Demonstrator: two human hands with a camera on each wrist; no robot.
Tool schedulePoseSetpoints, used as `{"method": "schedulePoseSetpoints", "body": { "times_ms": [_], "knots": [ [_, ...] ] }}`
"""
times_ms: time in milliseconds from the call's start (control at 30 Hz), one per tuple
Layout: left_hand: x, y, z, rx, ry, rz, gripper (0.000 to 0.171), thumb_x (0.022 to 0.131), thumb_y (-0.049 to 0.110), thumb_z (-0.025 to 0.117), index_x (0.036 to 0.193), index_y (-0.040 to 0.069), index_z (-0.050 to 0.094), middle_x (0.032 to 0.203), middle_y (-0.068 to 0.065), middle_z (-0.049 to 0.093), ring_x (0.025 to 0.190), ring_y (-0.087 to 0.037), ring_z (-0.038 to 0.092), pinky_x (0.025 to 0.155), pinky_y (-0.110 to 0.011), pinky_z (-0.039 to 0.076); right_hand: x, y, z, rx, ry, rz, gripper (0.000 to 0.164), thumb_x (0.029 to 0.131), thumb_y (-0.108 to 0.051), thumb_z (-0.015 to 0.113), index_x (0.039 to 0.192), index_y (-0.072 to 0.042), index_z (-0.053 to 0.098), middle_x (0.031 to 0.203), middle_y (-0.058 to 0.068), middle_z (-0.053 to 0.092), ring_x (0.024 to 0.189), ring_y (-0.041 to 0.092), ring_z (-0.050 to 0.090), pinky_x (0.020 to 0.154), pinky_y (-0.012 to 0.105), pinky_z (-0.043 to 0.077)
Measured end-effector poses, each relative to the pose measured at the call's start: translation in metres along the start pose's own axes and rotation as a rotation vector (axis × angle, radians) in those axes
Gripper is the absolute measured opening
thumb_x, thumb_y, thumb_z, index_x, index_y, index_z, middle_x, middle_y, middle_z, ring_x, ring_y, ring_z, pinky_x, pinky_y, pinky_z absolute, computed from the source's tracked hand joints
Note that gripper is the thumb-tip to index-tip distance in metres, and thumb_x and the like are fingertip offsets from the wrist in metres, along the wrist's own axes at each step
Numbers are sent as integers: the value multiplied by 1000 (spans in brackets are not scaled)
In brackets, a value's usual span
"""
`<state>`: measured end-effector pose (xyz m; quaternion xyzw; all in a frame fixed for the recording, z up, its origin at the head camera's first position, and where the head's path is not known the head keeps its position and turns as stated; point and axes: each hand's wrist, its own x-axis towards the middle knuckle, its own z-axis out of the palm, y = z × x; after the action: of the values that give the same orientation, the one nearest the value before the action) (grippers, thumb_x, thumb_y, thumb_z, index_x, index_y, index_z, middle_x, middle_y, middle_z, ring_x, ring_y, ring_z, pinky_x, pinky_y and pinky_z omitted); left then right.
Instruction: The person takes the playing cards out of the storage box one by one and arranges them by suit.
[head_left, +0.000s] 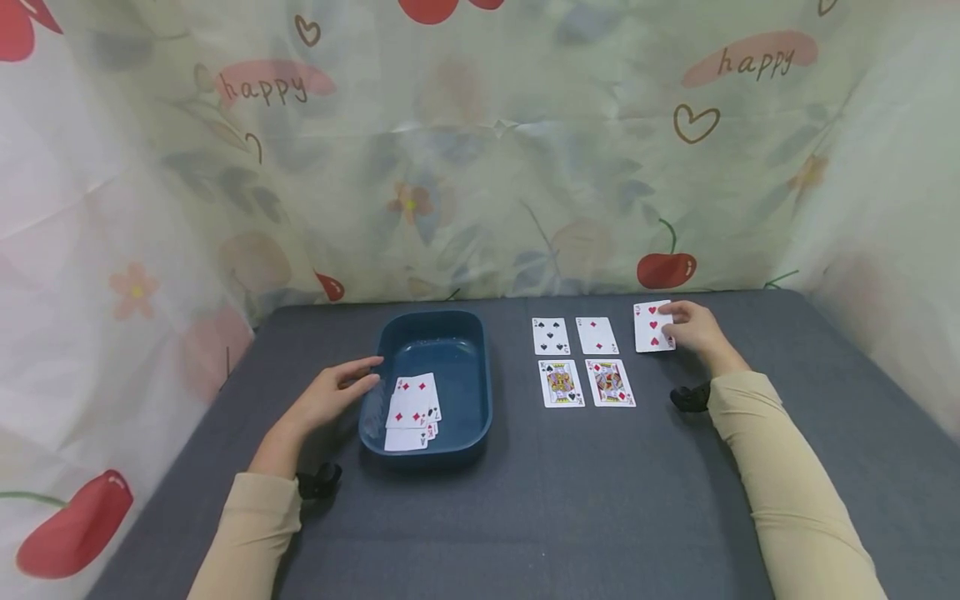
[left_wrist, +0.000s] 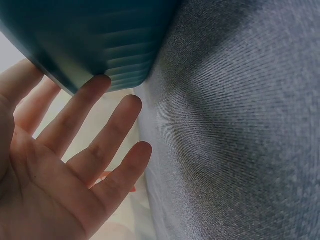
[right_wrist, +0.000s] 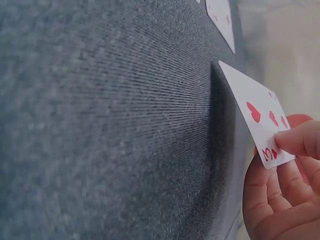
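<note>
My right hand (head_left: pixel 696 332) pinches a three of hearts playing card (head_left: pixel 651 327) by its right edge, thumb on the face and fingers behind. In the right wrist view the card (right_wrist: pixel 252 110) is tilted up from the cloth, with a shadow beneath it. My left hand (head_left: pixel 330 396) is at the left rim of a blue plastic basin (head_left: pixel 486 392), fingers spread; in the left wrist view the fingertips (left_wrist: pixel 100 82) lie right against its outer wall. Several overlapping cards (head_left: pixel 411 404), a four of diamonds on top, lie in the basin's near left part.
Left of the held card, a five of spades (head_left: pixel 551 337) and a two of diamonds (head_left: pixel 597 336) lie face up. Nearer are a king of spades (head_left: pixel 562 383) and a king of diamonds (head_left: pixel 611 383). Grey cloth (head_left: pixel 570 500) covers the table; a patterned curtain (head_left: pixel 495 167) hangs behind.
</note>
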<state>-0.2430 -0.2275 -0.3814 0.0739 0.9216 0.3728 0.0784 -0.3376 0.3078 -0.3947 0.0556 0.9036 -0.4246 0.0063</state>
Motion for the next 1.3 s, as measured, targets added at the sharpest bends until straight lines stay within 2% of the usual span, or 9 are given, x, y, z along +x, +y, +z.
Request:
{"method": "schedulePoseSetpoints", "body": {
  "times_ms": [100,200,300,467,567,700,800,1000,1300],
  "knots": [
    [1,0,1,-6,2,-2,50,96,37,49,141,15,42,146,-18,40,131,-40,42,105,-56,36,2,1,3,2,5,30,45,90,-6,45,133,3,42,136,33,39,121,43,39,96,51,40],
    [2,0,2,-6,3,1,50,96,37,49,141,15,42,146,-19,40,131,-40,42,105,-56,36,3,2,6,-1,14,39,45,90,-6,45,134,3,42,135,33,41,119,42,41,97,52,40],
    [2,-1,2,-6,5,-2,50,96,37,49,141,15,42,146,-18,40,131,-39,42,105,-55,36,4,3,8,-7,23,29,44,90,-5,46,133,5,42,132,33,43,115,40,43,92,48,42],
    [3,-3,2,4,3,0,51,96,38,49,141,15,41,146,-18,39,131,-40,41,105,-56,36,5,3,11,-71,62,-24,42,88,-3,50,127,9,46,122,34,49,104,37,49,78,35,44],
    [3,-3,2,0,3,-4,52,96,40,49,141,16,41,147,-18,39,132,-40,41,105,-56,36,5,3,13,-132,84,-43,39,87,-3,51,124,10,49,119,34,51,101,37,51,75,36,44],
    [3,-4,2,-2,5,-7,52,96,40,49,141,16,41,147,-17,39,132,-39,41,105,-56,36,5,2,15,-181,92,-47,37,88,-4,51,122,9,50,122,34,51,108,42,50,90,49,43],
    [3,-5,2,-4,7,-6,52,96,40,49,141,17,41,147,-17,39,131,-39,41,105,-56,36,4,1,17,-191,93,-48,36,88,-5,51,122,9,51,125,33,51,115,43,49,99,53,38],
    [3,-5,2,-7,11,-2,51,96,38,49,141,17,41,147,-18,39,131,-39,42,105,-55,36,3,0,19,-208,102,-63,35,88,-5,51,120,10,52,123,33,52,113,43,50,99,53,38],
    [3,-7,2,-7,14,12,51,96,38,49,141,16,41,146,-18,39,131,-39,43,105,-55,37,1,-5,20,-218,100,-13,37,88,-6,51,121,11,50,121,33,51,110,43,49,98,53,40]
  ]
}}
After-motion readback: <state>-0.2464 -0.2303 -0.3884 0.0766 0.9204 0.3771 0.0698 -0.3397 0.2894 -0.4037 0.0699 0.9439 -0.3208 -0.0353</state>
